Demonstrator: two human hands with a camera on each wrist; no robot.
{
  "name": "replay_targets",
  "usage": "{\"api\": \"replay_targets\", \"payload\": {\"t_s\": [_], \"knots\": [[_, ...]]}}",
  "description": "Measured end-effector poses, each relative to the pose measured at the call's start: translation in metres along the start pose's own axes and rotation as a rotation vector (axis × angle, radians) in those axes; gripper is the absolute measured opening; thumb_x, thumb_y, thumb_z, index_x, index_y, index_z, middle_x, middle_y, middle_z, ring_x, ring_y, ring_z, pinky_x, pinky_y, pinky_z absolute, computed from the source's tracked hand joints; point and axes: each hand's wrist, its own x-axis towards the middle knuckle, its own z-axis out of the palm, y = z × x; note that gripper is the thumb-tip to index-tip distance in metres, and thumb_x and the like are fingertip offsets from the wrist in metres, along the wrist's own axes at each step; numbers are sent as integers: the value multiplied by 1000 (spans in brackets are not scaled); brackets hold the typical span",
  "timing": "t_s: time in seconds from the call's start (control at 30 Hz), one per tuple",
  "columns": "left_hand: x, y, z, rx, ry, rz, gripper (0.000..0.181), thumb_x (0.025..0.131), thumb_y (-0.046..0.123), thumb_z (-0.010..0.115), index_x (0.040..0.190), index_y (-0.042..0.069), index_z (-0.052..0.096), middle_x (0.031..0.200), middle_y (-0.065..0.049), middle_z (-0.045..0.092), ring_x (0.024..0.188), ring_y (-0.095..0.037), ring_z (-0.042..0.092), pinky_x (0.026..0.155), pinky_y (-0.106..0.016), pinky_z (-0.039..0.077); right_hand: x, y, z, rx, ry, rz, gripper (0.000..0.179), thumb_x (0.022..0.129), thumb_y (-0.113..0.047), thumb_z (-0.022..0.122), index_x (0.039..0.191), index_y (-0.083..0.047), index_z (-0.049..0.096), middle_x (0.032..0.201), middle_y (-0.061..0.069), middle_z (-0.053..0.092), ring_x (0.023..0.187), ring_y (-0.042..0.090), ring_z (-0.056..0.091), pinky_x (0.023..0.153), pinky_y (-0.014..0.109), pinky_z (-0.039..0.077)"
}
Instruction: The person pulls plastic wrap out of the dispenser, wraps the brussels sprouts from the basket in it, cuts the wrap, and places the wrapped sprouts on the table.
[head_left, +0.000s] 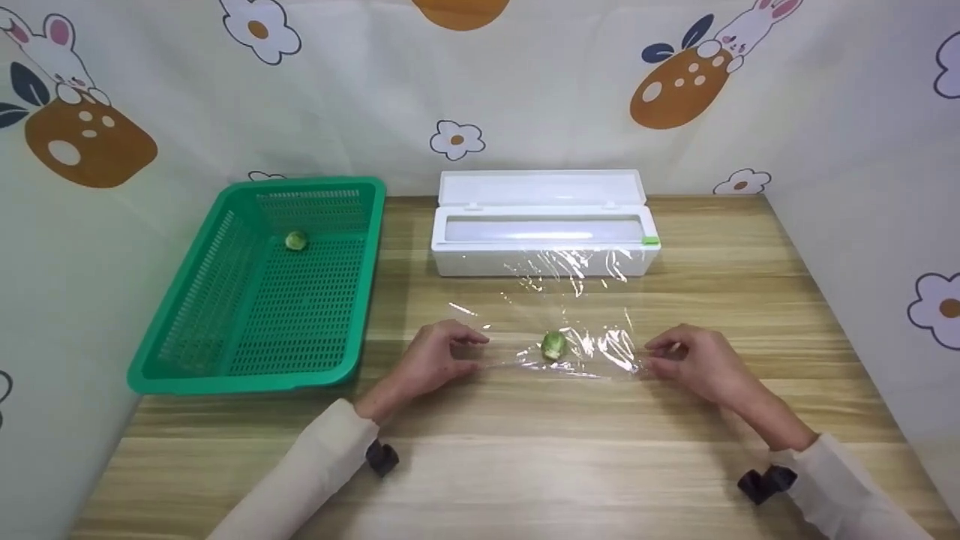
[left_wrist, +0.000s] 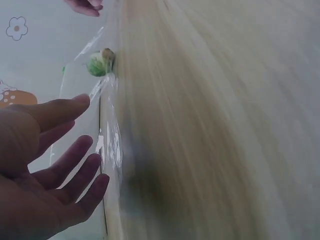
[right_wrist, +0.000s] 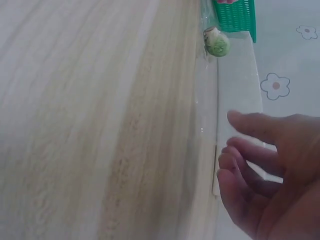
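Note:
A Brussels sprout [head_left: 553, 346] lies on a sheet of clear cling film [head_left: 600, 352], which stretches forward from a white film dispenser [head_left: 546, 261]. Just off the film's left edge is my left hand [head_left: 442, 356]; the left wrist view shows its thumb and fingers [left_wrist: 75, 160] apart, with nothing between them. At the film's right edge my right hand [head_left: 701, 364] has loosely bent fingers. A gap shows between thumb and fingertips [right_wrist: 231, 150] in the right wrist view. Whether either hand touches the film is hard to tell.
To the left stands a green plastic basket [head_left: 360, 300] with another Brussels sprout [head_left: 296, 241] inside. The dispenser's lid [head_left: 541, 187] is raised, and a small green slider [head_left: 650, 241] sits at its right end. Printed cloth [head_left: 360, 97] hangs behind the wooden table [head_left: 555, 465].

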Motion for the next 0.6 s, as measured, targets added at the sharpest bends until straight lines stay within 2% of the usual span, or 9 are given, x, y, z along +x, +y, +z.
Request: {"api": "replay_targets", "payload": {"t_s": [0.13, 0.3, 0.43, 0.6], "knots": [[-2, -6, -3, 97, -14, 46, 35, 75, 6, 85, 108, 2, 75, 100, -14, 71, 98, -29, 64, 93, -45, 52, 0, 2, 6, -18, -28, -100, 23, 78, -15, 85, 100, -13, 78, 94, 3, 72, 87, 15, 66, 77, 20, 56], [-4, -12, -5, 204, -18, 48, 28, 75, 12, 87, 100, 4, 78, 93, -10, 69, 92, -23, 59, 86, -35, 45, 1, 6, 13, -29, -86, -174, 26, 76, -20, 86, 100, -17, 78, 96, -3, 70, 89, 12, 64, 81, 24, 56], [-5, -15, -6, 205, -12, 16, 17, 78, 12, 85, 93, 5, 80, 90, -6, 70, 90, -19, 58, 84, -35, 45, 2, 8, 16, -45, -107, -210, 22, 77, -19, 85, 98, -18, 78, 97, -2, 70, 88, 12, 64, 79, 25, 56], [-6, -17, -6, 190, 10, 15, 6, 81, 9, 82, 85, 4, 80, 88, -5, 71, 91, -19, 61, 87, -37, 48, 5, 9, 18, -88, -77, -288, 13, 80, -16, 83, 92, -22, 80, 92, -7, 70, 84, 10, 64, 76, 25, 55]]}}
